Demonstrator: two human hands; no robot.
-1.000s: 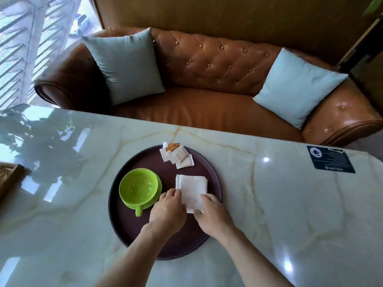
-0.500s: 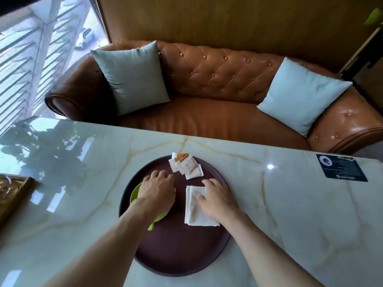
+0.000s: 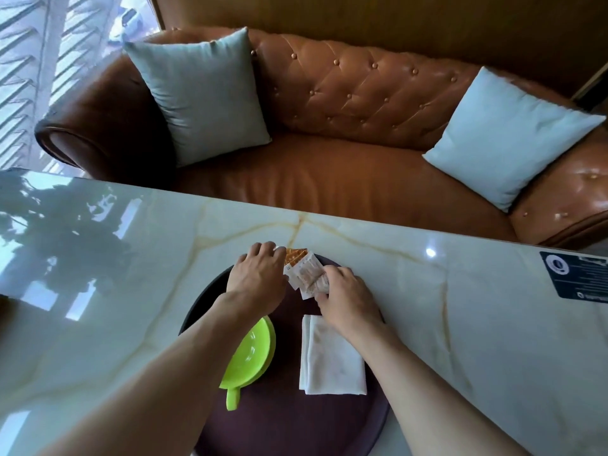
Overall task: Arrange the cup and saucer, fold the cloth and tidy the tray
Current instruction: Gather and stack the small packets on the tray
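Observation:
A round dark purple tray (image 3: pixel 289 419) lies on the marble table. On it stands a lime green cup (image 3: pixel 251 355) on a matching saucer, handle toward me, partly hidden by my left forearm. To its right lies a folded white cloth (image 3: pixel 332 358). At the tray's far rim sits a small pile of white and orange sachets (image 3: pixel 304 269). My left hand (image 3: pixel 258 278) touches the pile from the left and my right hand (image 3: pixel 343 296) from the right, fingers curled on the packets.
The pale marble table (image 3: pixel 477 324) carries a dark printed card (image 3: pixel 574 274) at its right edge. Behind the table stands a brown leather sofa (image 3: pixel 345 159) with two light blue cushions. A window is at the upper left.
Both hands have left the cloth and cup and moved forward to the sachets at the tray's far rim. The cloth now lies folded and untouched. The camera has come closer.

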